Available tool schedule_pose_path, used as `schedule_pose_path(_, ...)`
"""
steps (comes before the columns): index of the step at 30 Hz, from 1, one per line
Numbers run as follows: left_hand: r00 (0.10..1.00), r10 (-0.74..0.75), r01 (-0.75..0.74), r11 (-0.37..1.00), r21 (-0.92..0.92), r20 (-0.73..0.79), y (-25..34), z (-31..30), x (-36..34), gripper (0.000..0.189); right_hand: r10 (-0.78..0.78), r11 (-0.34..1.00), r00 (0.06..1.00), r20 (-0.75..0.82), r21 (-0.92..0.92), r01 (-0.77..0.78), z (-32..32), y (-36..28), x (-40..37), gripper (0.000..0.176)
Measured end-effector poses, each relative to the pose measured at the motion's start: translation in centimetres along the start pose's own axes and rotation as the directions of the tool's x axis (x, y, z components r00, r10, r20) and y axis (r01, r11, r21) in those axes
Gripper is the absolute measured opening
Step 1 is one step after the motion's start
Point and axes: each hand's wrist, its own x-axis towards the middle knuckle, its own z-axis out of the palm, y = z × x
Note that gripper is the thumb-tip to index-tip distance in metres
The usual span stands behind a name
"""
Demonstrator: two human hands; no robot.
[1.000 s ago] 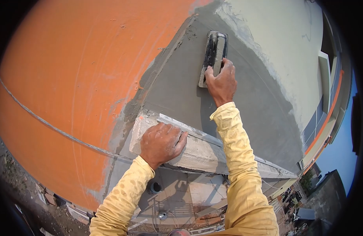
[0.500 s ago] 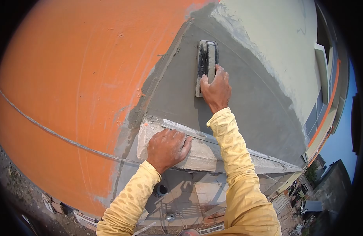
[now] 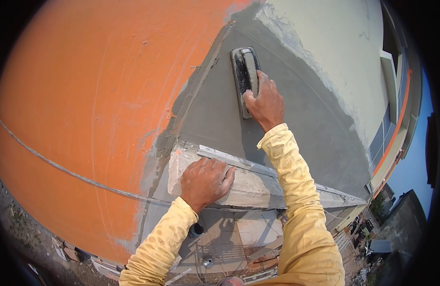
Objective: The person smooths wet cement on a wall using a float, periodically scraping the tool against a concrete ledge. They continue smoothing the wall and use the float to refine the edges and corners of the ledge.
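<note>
Bracing on the concrete ledge (image 3: 251,189), the left hand (image 3: 206,182) sits knuckles-up, its fingers curled and gripping the top edge. Beyond it, toward 12 o'clock, the right hand (image 3: 265,106) grasps the handle of the float (image 3: 244,71), which lies flat on the wet grey render (image 3: 213,114). I'd judge that even pressure and a level blade will keep the surface free of ridges. The orange wall (image 3: 86,105) spreads out at 9 o'clock.
</note>
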Motion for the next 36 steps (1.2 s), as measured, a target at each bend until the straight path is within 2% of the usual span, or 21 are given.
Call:
schedule_pose_path(1, 1.0, 0.005, -0.005, 1.0, 0.011, 0.004, 0.1, 0.1, 0.0, 0.023, -0.007, 1.0, 1.0, -0.006, 0.003, 0.007, 0.2, 1.1, -1.0, 0.061)
schedule_pose_path(3, 1.0, 0.012, -0.012, 1.0, 0.025, 0.004, 0.2, 0.0, 0.1, 0.023, -0.037, 0.996, 0.988, -0.153, 0.076, 0.049, 0.2, 2.0, -2.1, 0.061)
schedule_pose_path(6, 0.999, 0.02, -0.021, 0.998, 0.059, 0.028, 0.5, 0.1, 0.2, 0.024, -0.062, 0.993, 0.974, -0.216, 0.084, 0.081, -0.5, 0.8, 0.8, 0.061)
schedule_pose_path(8, 1.0, -0.004, 0.003, 0.999, 0.054, 0.017, 0.5, 0.0, 0.2, 0.024, -0.069, 0.991, 0.98, -0.185, 0.099, 0.088, -0.9, -1.4, 3.9, 0.061)
schedule_pose_path(10, 1.0, -0.004, 0.003, 0.999, 0.047, 0.018, 0.3, 0.0, 0.1, 0.024, -0.149, 0.989, 0.975, -0.163, -0.009, 0.15, -0.6, -3.0, 6.7, 0.062)
schedule_pose_path(13, 1.0, 0.001, -0.001, 1.0, 0.03, 0.013, 0.1, 0.1, 0.2, 0.024, -0.135, 0.988, 0.983, -0.125, -0.093, 0.124, -0.1, -4.3, 7.9, 0.062)
schedule_pose_path(18, 0.999, -0.017, 0.017, 1.0, -0.005, 0.051, 0.0, -0.2, 0.1, 0.024, -0.001, 0.998, 1.0, 0.009, -0.068, 0.001, 0.2, -0.3, -0.8, 0.063)
schedule_pose_path(21, 0.998, 0.014, -0.015, 1.0, 0.006, 0.062, -0.1, 0.0, 0.0, 0.025, 0.006, 1.0, 0.995, -0.101, 0.013, -0.005, 0.4, 2.1, -2.2, 0.063)
schedule_pose_path(25, 0.995, -0.008, 0.008, 1.0, -0.001, 0.099, 0.1, -0.2, 0.0, 0.027, -0.045, 0.999, 0.987, -0.155, 0.016, 0.048, -1.2, -2.1, 3.9, 0.063)
schedule_pose_path(27, 0.994, -0.027, 0.028, 1.0, -0.008, 0.106, 0.1, -0.4, 0.2, 0.027, -0.064, 0.997, 0.982, -0.177, -0.048, 0.056, -0.7, -4.1, 7.1, 0.062)
schedule_pose_path(30, 0.99, -0.034, 0.037, 0.999, -0.017, 0.138, 0.1, -0.4, 0.3, 0.027, -0.054, 0.995, 0.988, -0.144, -0.086, 0.042, 0.4, -5.3, 7.7, 0.061)
schedule_pose_path(32, 0.992, -0.027, 0.031, 0.999, -0.031, 0.127, 0.1, -0.6, 0.2, 0.027, -0.06, 0.995, 0.991, -0.12, -0.092, 0.049, 0.7, -4.5, 4.2, 0.061)
schedule_pose_path(34, 0.99, -0.014, 0.02, 0.999, -0.042, 0.142, 0.0, -0.4, 0.2, 0.027, -0.025, 0.997, 1.0, -0.007, -0.069, 0.025, 0.9, -2.6, 0.6, 0.061)
schedule_pose_path(36, 0.988, -0.003, 0.01, 0.999, -0.049, 0.152, -0.2, -0.4, 0.2, 0.027, -0.03, 1.0, 0.998, -0.057, -0.008, 0.03, 0.6, 0.0, -1.6, 0.06)
